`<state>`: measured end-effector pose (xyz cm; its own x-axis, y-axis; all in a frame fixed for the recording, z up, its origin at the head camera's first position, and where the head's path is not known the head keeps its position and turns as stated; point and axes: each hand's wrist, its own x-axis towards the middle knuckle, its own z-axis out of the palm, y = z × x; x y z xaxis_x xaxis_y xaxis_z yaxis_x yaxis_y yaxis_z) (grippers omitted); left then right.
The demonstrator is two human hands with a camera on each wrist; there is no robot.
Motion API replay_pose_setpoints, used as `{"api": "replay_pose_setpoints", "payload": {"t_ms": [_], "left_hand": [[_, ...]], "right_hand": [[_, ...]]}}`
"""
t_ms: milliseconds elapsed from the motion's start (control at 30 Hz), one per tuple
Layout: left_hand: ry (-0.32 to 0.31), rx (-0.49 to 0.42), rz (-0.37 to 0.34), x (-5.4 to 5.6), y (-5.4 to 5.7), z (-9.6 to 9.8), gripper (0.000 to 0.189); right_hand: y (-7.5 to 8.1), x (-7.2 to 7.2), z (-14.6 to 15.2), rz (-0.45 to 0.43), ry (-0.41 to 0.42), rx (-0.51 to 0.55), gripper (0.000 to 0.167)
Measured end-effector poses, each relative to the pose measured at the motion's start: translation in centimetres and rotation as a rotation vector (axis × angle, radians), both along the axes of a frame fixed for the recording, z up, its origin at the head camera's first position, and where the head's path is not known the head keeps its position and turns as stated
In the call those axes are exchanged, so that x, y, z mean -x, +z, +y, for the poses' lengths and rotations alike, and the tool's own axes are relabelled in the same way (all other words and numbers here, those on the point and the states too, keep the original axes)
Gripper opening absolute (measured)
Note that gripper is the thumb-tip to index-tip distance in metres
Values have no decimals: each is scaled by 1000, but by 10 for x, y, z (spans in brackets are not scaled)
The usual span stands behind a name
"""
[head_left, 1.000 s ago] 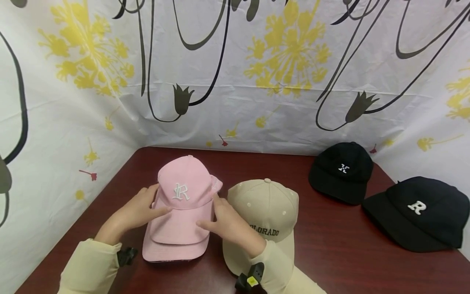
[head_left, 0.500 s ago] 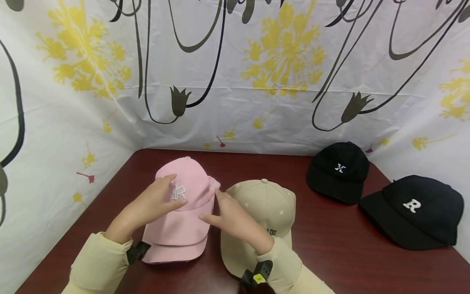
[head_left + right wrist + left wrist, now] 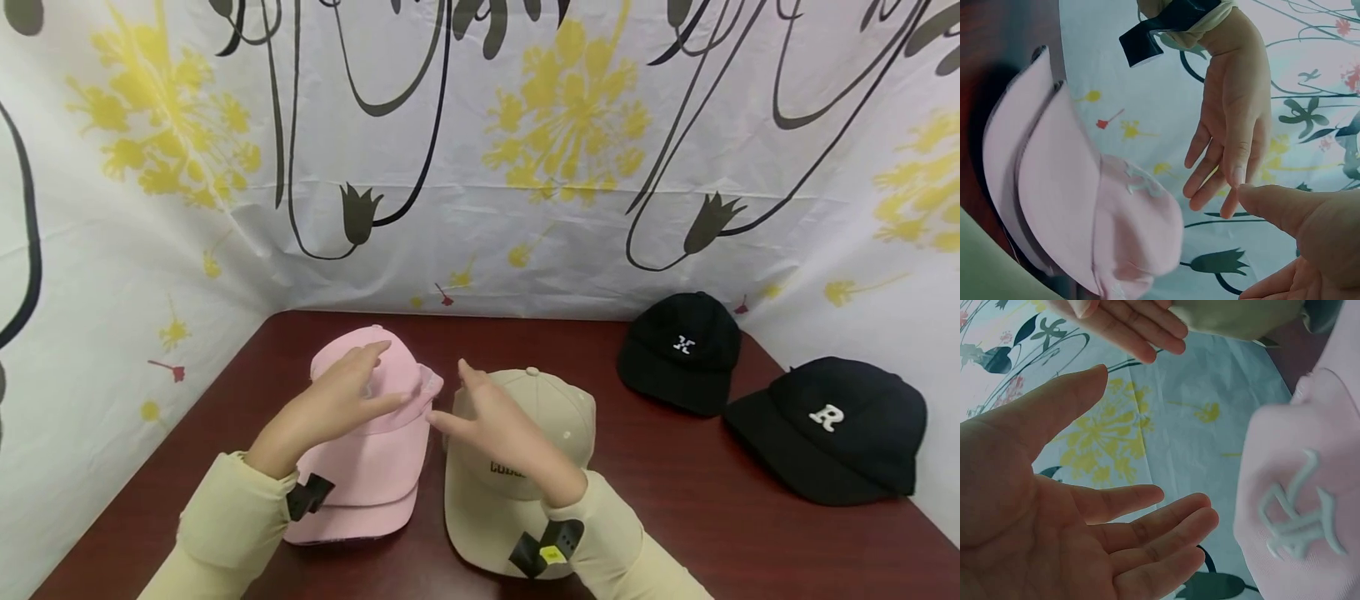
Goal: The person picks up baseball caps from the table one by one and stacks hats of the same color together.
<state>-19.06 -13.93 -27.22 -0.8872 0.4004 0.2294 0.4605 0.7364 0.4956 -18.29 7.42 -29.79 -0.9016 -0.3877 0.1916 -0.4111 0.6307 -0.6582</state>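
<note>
Mostly, my head view is filled by the patterned cloth (image 3: 450,167) rising behind the tabletop (image 3: 660,467). On the tabletop's left side sit two pink caps, the upper cap (image 3: 360,471) nested over the lower cap (image 3: 348,525), probably to share one footprint. Both brims face the near edge, as does that of the beige cap (image 3: 483,508) just beside them, presumably to keep the fronts readable. The large black cap (image 3: 832,433) lies by the right edge and the small black cap (image 3: 682,358) by the far right corner; I can't tell whether they touch.

The left hand (image 3: 333,408) hovers over the pink caps, the right hand (image 3: 517,425) over the beige one. On both, thumb and fingers stand apart, gripping nothing. I judge the widest room for moving to be between the beige and black caps; left of the pink pair, the slanting edge leaves less.
</note>
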Motion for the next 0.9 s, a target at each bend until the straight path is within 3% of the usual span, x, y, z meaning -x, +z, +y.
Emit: {"api": "replay_pose_setpoints", "payload": {"t_ms": [367, 900], "left_hand": [[-47, -1, -71, 13, 7, 23, 77], [-98, 13, -147, 19, 16, 60, 77]], "right_hand": [[15, 4, 23, 33, -64, -32, 83], [25, 10, 61, 24, -116, -110, 83]]}}
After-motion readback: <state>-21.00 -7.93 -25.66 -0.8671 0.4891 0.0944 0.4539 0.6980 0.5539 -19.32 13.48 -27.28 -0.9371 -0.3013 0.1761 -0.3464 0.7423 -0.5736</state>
